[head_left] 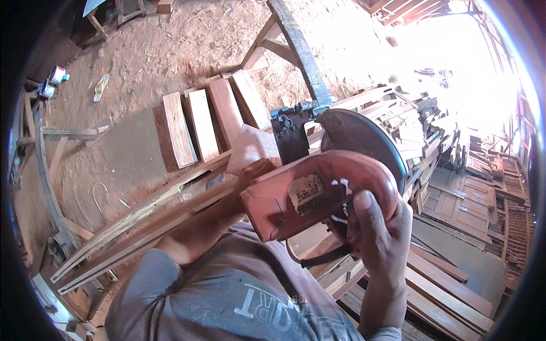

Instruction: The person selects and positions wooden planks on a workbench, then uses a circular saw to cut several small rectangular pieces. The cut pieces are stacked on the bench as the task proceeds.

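Observation:
My right hand (pixel 382 236) is closed around the handle end of a red-cased power tool (pixel 293 196). The thumb lies along the casing and the fingers are mostly hidden behind it. A large grey disc-shaped part (pixel 361 133) stands beside the casing; whether it is a blade or a guard I cannot tell. Past the casing's far left end is a dark block with blue metal fittings (pixel 293 131). Partly covered by the tool, my left hand (pixel 259 171) is in shadow near a pale flat wooden piece (pixel 253 149); its fingers do not show. A dark cord (pixel 327 257) hangs below the tool.
Long wooden beams (pixel 153 207) run from the lower left beneath the tool. Several short boards (pixel 202 122) lie beyond them on sandy ground. A wooden trestle (pixel 298 51) stands ahead. Stacked timber (pixel 432 122) and panelled doors (pixel 460 196) are on the right. A sandal (pixel 101 88) lies far left.

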Tool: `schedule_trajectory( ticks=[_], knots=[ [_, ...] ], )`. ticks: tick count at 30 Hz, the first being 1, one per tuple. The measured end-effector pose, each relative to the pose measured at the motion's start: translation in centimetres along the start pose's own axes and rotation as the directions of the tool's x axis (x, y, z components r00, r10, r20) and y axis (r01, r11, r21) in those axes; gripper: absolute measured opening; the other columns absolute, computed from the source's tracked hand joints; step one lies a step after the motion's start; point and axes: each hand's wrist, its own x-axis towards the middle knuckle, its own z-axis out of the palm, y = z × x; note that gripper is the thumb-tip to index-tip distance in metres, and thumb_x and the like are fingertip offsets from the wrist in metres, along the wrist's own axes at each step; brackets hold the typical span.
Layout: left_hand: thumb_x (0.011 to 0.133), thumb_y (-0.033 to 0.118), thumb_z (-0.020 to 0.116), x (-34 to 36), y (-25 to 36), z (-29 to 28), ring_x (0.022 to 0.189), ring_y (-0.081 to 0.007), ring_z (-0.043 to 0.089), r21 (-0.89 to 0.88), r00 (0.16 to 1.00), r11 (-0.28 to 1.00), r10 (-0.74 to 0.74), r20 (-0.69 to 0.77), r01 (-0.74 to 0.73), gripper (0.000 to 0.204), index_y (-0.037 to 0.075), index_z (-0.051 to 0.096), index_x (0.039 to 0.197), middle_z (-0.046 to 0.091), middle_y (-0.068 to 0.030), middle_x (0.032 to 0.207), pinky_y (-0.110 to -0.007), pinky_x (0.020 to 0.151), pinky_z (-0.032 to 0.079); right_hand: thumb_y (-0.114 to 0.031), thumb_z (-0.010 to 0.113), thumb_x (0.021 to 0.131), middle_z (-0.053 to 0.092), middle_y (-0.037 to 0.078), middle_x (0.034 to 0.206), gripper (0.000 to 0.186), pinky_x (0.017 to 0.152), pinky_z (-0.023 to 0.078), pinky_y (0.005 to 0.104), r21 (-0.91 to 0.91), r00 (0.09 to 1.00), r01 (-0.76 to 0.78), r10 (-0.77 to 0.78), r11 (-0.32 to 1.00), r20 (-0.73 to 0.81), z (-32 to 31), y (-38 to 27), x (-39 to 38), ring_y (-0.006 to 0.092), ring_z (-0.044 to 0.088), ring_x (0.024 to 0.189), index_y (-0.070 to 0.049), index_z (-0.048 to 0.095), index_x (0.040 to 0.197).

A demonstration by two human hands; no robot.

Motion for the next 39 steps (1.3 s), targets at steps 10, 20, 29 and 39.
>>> schedule_trajectory(
  ticks=[10, 20, 29, 39],
  knots=[
    [0.097, 0.019, 0.075, -0.8, -7.3, -0.3, 0.099, -0.0305, 0.073, 0.874, 0.816, 0.426, 0.575, -0.062, -0.234, 0.031, 0.009, 0.070, 0.126, 0.075, -0.0101, 0.107, -0.037, 0.089, 0.058, -0.032, 0.062, 0.107, 0.073, 0.004, 0.098, 0.030, 0.077, 0.053, 0.0273, -0.145, 0.954, 0.301, -0.296, 0.942, 0.055, 1.8, -2.7, 4.4, 0.0101, 0.066, 0.087, -0.006, 0.072, 0.119],
    [0.096, 0.014, 0.078, 0.5, -7.4, -0.1, 0.104, -0.0281, 0.077, 0.631, 0.797, 0.708, 0.560, -0.227, -0.318, 0.026, 0.002, 0.065, 0.115, 0.076, -0.0171, 0.110, -0.040, 0.083, 0.062, -0.036, 0.065, 0.104, 0.063, -0.002, 0.080, 0.038, 0.055, 0.039, 0.0199, -0.041, 0.902, 0.311, -0.308, 0.950, -0.301, -5.5, 5.8, -4.0, 0.0034, 0.054, 0.065, 0.001, 0.070, 0.116],
    [0.092, 0.014, 0.083, 1.2, -4.6, -2.2, 0.100, -0.0158, 0.069, 0.162, 0.842, 0.983, 0.162, -0.515, -0.090, 0.035, -0.001, 0.065, 0.119, 0.074, -0.0097, 0.110, -0.033, 0.091, 0.056, -0.050, 0.069, 0.101, 0.062, -0.001, 0.077, 0.051, 0.055, 0.039, 0.0233, 0.111, 0.845, 0.077, -0.006, 0.991, -0.534, -12.0, 22.7, -9.6, 0.0065, 0.054, 0.063, 0.001, 0.070, 0.108],
    [0.089, 0.010, 0.083, -0.6, -3.4, 0.7, 0.112, -0.0268, 0.070, -0.219, 0.803, 0.975, -0.155, -0.576, 0.032, 0.049, -0.005, 0.060, 0.130, 0.069, -0.0168, 0.122, -0.044, 0.097, 0.059, -0.038, 0.071, 0.103, 0.059, -0.002, 0.067, 0.037, 0.043, 0.038, 0.0257, 0.025, 0.859, -0.156, 0.148, 0.987, -0.491, -15.6, 43.9, -7.5, 0.0064, 0.052, 0.052, -0.001, 0.074, 0.102]
  ],
)
